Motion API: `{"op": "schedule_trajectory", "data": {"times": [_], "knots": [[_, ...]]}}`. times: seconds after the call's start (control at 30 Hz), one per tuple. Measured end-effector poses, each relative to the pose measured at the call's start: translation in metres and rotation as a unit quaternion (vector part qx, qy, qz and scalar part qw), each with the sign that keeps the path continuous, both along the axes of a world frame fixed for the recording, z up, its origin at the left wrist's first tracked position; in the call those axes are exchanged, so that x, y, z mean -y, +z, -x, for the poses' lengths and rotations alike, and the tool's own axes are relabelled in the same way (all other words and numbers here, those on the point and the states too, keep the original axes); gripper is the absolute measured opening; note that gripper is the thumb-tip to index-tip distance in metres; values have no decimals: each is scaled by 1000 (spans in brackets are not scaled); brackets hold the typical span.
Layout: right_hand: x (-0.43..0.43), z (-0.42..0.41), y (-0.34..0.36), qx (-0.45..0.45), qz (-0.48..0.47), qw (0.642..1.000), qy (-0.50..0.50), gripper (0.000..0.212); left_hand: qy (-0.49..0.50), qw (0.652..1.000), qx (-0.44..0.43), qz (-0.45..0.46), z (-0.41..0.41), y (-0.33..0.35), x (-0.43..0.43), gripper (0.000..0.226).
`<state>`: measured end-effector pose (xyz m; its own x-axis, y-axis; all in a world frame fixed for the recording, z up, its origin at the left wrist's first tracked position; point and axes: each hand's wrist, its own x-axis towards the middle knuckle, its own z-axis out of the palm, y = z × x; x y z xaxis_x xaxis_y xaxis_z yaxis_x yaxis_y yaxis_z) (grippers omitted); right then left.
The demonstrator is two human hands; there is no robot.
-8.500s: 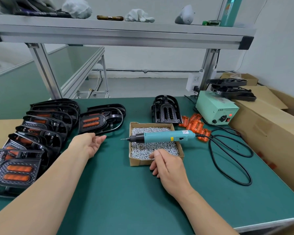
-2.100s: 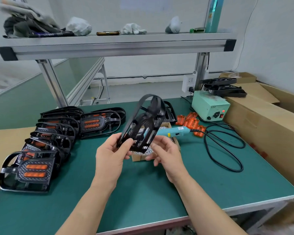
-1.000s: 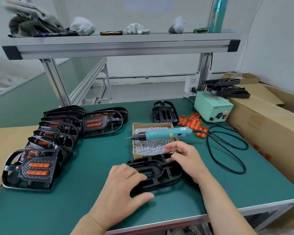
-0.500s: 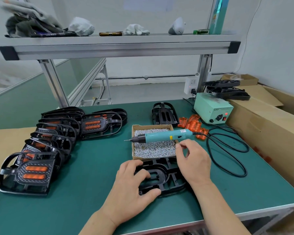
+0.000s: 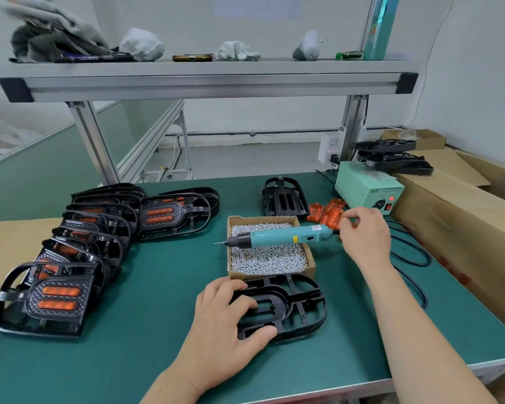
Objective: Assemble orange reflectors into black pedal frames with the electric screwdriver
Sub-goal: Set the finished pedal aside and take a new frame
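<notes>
An empty black pedal frame (image 5: 299, 304) lies flat on the green mat near the front edge. My left hand (image 5: 225, 322) grips its left end, fingers curled over the top and thumb on the near rim. My right hand (image 5: 365, 237) is at the pile of orange reflectors (image 5: 327, 211) at the back right, with thumb and forefinger bent toward them. Whether it holds one is hidden by the fingers. The teal electric screwdriver (image 5: 277, 237) lies across the cardboard box of screws (image 5: 236, 275), tip pointing left.
Several finished pedals with orange reflectors (image 5: 59, 298) overlap along the left. Another empty frame (image 5: 285, 199) stands behind the screw box. The green power supply (image 5: 365, 188) and its black cable (image 5: 414, 258) are at the right, beside cardboard boxes (image 5: 455, 223) holding more frames (image 5: 391, 158).
My right hand has left the pedal frame, passed the screwdriver and moved back right to the reflector pile. My left hand keeps holding the frame on the mat.
</notes>
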<state>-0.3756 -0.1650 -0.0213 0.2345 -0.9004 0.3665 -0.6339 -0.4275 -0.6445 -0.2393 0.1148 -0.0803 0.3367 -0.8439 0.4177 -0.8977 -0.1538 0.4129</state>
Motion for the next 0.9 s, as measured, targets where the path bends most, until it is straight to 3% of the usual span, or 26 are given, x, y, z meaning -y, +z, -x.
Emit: {"op": "schedule_trajectory", "data": {"times": [0.13,0.3,0.57,0.7,0.77,0.9], "knots": [[26,-1,6,-112,-72,991,-17,25,-1,1000,-7,6,-1,0,1,51],[40,-4,11,-260,-147,954,20,35,-5,1000,-5,16,-3,-1,2,49],[46,-3,16,-233,-209,949,37,21,-6,1000,-7,13,-4,-4,2,45],[48,-2,15,-273,-161,946,60,15,-8,1000,-7,13,-4,-3,2,46],[47,0,12,-282,-126,949,56,26,-7,1000,-10,11,-4,-3,2,45],[43,5,4,-245,-76,966,35,28,-11,1000,-14,12,-4,-2,2,44]]}}
